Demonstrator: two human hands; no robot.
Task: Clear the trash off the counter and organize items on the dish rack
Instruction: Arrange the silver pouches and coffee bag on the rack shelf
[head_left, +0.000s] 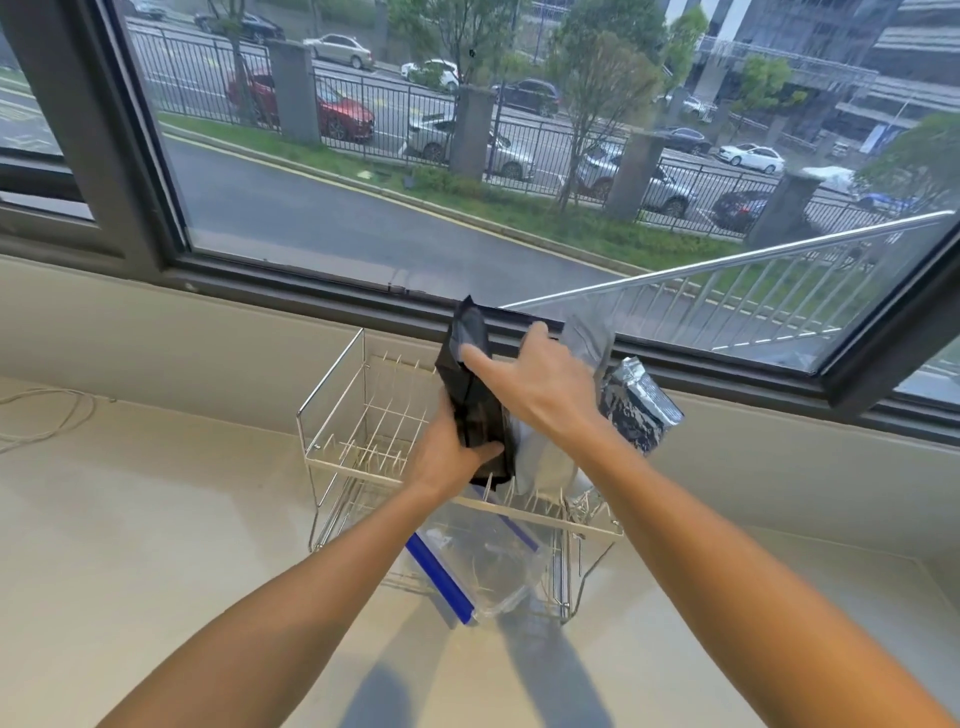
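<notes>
A two-tier wire dish rack (332, 415) stands on the pale counter below the window. My left hand (447, 457) grips the lower end of a black pouch (470, 374) held upright over the rack's top tier. My right hand (540, 379) is at the pouch's upper part, thumb against its front, fingers reaching behind its top edge. Behind my right hand stand a grey translucent bag (589, 340) and a silver foil packet (641, 405) at the rack's right end. A clear zip bag with a blue strip (467, 566) lies on the lower tier.
The beige counter (156, 545) spreads to the left and front of the rack. A white cord (47, 421) lies at the far left. The dark window frame and sill (311, 291) run just behind the rack, and an open window sash (883, 332) angles in at the right.
</notes>
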